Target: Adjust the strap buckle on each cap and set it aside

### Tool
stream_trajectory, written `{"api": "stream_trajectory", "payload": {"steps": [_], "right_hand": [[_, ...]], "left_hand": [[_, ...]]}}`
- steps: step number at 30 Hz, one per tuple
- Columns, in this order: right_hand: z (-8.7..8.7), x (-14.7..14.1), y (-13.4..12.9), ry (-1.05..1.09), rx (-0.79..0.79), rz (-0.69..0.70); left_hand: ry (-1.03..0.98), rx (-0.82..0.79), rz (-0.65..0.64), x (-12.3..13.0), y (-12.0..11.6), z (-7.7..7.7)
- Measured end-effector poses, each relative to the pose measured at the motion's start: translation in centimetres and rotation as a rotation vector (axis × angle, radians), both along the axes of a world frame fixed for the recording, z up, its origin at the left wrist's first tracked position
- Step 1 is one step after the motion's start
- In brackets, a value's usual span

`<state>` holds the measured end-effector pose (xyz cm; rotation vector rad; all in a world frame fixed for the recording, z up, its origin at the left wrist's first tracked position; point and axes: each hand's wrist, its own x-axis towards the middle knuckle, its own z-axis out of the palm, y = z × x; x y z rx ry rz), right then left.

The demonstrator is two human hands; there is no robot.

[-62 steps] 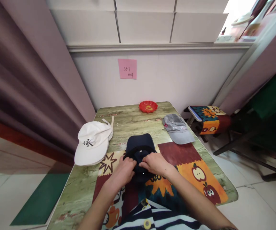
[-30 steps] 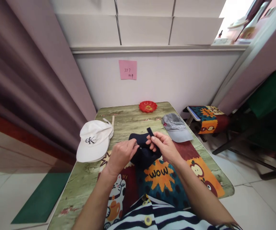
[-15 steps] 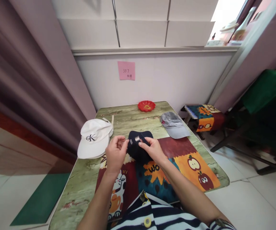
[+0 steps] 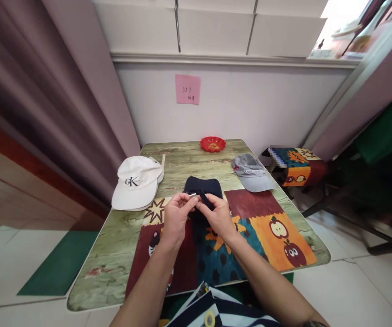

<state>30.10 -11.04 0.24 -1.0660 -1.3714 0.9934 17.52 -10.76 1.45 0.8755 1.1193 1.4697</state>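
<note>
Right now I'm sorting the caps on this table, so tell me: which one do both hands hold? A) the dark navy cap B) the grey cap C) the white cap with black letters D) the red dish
A: the left hand and right hand pinch the strap and metal buckle of the dark navy cap lying between the other two caps.

cap (image 4: 202,186) mid-table (image 4: 121,254) on mat (image 4: 250,211), second cap (image 4: 136,182) to its left, third cap (image 4: 252,171) right, dish (image 4: 212,144) behind
</note>
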Motion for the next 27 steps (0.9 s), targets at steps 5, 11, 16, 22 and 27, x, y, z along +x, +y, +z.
{"api": "stream_trajectory", "payload": {"steps": [5,11,16,22,27], "right_hand": [[0.0,0.3,-0.3,-0.055,0.021,0.007],[0.8,1.5,0.9,-0.002,-0.017,-0.03],[1.6,2.8,1.1,-0.184,0.034,-0.085],[1.3,2.3,0.0,-0.318,-0.004,-0.1],[0.5,1.7,0.1,-0.286,-0.012,-0.111]], "left_hand": [[0.076,0.134,0.059,0.1,0.3,0.2],[-0.183,-0.045,-0.04,-0.9,1.6,0.0],[-0.356,-0.217,-0.098,-1.5,1.4,-1.9],[-0.402,-0.233,-0.088,-1.1,0.7,-1.8],[-0.292,-0.148,-0.065,-0.5,0.2,-1.2]]}}
